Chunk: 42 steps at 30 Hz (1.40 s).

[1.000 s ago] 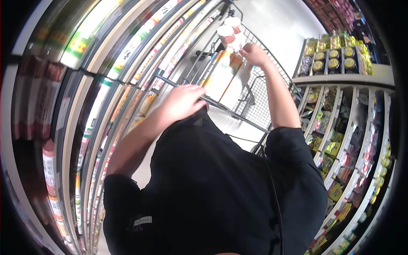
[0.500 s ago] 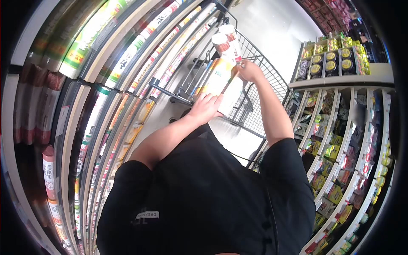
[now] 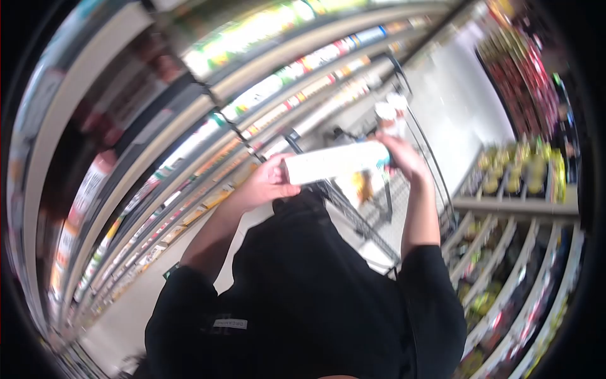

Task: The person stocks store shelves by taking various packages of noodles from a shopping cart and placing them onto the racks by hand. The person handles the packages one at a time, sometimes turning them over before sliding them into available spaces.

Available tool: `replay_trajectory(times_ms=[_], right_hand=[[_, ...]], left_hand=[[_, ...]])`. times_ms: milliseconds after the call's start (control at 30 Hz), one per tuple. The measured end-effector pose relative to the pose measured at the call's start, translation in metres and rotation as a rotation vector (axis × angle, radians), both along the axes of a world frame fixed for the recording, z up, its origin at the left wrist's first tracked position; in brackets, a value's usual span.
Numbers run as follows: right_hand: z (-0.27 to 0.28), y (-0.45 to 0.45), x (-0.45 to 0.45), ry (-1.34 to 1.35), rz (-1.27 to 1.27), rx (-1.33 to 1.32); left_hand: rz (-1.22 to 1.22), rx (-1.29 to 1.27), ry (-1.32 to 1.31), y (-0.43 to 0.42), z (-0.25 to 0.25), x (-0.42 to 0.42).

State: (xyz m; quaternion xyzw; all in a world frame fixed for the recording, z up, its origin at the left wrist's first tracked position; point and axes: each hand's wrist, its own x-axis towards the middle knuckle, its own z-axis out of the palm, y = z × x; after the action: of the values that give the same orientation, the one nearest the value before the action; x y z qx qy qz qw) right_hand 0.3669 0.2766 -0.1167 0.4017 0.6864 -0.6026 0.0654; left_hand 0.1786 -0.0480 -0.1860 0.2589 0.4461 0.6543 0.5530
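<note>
A long white package (image 3: pixel 338 163) with a touch of green at its right end lies nearly level between my hands, above the cart. Its print is washed out by glare. My left hand (image 3: pixel 265 184) is closed around its left end, thumb along the lower edge. At the other end my right hand (image 3: pixel 406 159) grips it, fingers partly hidden. Below and beyond it is the wire shopping cart (image 3: pixel 366 230). Inside the cart stand white and reddish-brown cylindrical packs (image 3: pixel 388 115), and a yellow-orange pack (image 3: pixel 362 188) shows under the white package.
Store shelves (image 3: pixel 252 104) packed with long wrapped goods run along my left. On the right, a display rack (image 3: pixel 517 205) holds jars and small colourful packets. Pale floor (image 3: pixel 435 76) shows beyond the cart. Much is blurred by motion.
My hands have come up from the cart, with the white package now raised and turned crosswise between them. The view has swung, so the shelves look more slanted and the cart sits lower.
</note>
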Motion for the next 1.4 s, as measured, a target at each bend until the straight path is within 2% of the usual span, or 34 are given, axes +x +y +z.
replay_trajectory(times_ms=[33,67,100,200,233,300,333,367,433,500,567,633,700,733,767,800,833,867,967,1033,1067,1100,1133,1267,1400], right_hand=[[0.002,-0.006,-0.011,0.051,0.051,-0.027],[0.010,-0.015,-0.023,0.117,0.088,-0.084],[0.020,-0.023,-0.034,0.177,0.125,-0.143],[0.048,-0.030,-0.066,0.432,0.360,-0.276],[0.065,-0.044,-0.081,0.604,0.441,-0.241],[0.114,-0.067,-0.102,0.604,0.576,-0.169],[0.130,-0.075,-0.113,0.697,0.653,-0.063],[0.152,-0.084,-0.120,0.658,0.681,0.017],[0.183,-0.092,-0.141,0.783,0.765,0.198],[0.220,-0.109,-0.164,0.981,0.802,0.384],[0.256,-0.125,-0.184,1.038,0.805,0.579],[0.276,-0.138,-0.213,1.217,0.819,0.514],[0.298,-0.149,-0.233,1.191,0.821,0.519],[0.304,-0.151,-0.247,1.197,0.821,0.488],[0.310,-0.152,-0.260,1.175,0.793,0.722],[0.315,-0.154,-0.272,1.139,0.762,0.797],[0.316,-0.159,-0.284,1.199,0.752,0.746],[0.318,-0.165,-0.293,1.258,0.745,0.695],[0.339,-0.188,-0.293,1.052,0.665,0.594],[0.338,-0.178,-0.325,1.215,0.585,1.085],[0.355,-0.199,-0.301,1.069,0.605,0.900],[0.364,-0.212,-0.289,0.920,0.618,0.716],[0.363,-0.212,-0.302,0.816,0.583,0.690],[0.349,-0.204,-0.359,0.880,0.516,0.986],[0.338,-0.198,-0.387,0.827,0.619,1.136]], left_hand=[[-0.021,-0.037,0.020,-0.015,0.008,-0.012],[0.060,0.001,0.090,-0.027,0.023,-0.017],[0.140,0.037,0.160,-0.038,0.043,-0.020],[0.243,-0.067,0.471,-0.084,0.115,-0.037],[0.274,-0.096,0.572,-0.099,0.140,-0.036],[0.340,-0.181,0.761,-0.126,0.183,-0.037],[0.394,-0.132,0.833,-0.139,0.198,-0.039],[0.446,-0.084,0.905,-0.150,0.214,-0.040],[0.594,-0.065,0.889,-0.165,0.256,-0.035],[0.722,-0.006,0.983,-0.180,0.286,-0.042],[0.866,-0.042,1.078,-0.192,0.311,-0.052],[0.985,0.015,1.312,-0.199,0.329,-0.074],[1.074,-0.078,1.407,-0.207,0.344,-0.096],[1.068,-0.223,1.415,-0.212,0.355,-0.104],[1.095,-0.188,1.426,-0.211,0.359,-0.115],[1.133,-0.134,1.393,-0.210,0.361,-0.126],[1.170,-0.078,1.359,-0.209,0.363,-0.135],[1.210,-0.137,1.382,-0.207,0.367,-0.143],[1.319,-0.274,1.414,-0.202,0.375,-0.160],[1.387,-0.312,1.409,-0.197,0.381,-0.166],[1.415,-0.339,1.451,-0.191,0.385,-0.165],[1.417,-0.421,1.473,-0.185,0.390,-0.160],[1.418,-0.503,1.493,-0.177,0.397,-0.152],[1.397,-0.635,1.544,-0.178,0.393,-0.173],[1.312,-0.866,1.520,-0.174,0.405,-0.165]])
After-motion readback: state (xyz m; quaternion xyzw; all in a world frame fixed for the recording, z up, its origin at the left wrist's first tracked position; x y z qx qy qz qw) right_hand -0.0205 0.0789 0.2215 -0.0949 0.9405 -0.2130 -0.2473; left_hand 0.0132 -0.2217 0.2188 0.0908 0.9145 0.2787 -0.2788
